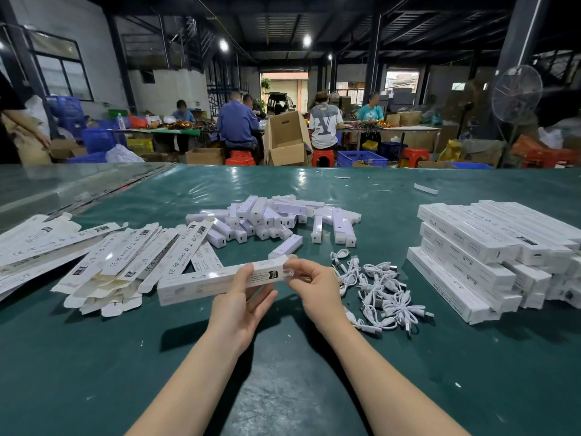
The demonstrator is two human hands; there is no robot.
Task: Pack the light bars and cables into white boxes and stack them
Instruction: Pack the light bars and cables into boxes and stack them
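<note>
Though mostly leftward, white box (201, 283) in left grip (242, 298), against right grip (311, 284)

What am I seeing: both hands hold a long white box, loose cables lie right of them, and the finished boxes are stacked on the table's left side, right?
Wrong side. In the head view the finished boxes are stacked on the right of the table, beyond the loose cables; flat unfolded boxes lie on the left. The left hand and right hand hold the long white box.

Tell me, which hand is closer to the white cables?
Right. The right hand is just left of the white cables; the left hand grips the white box farther away.
</note>
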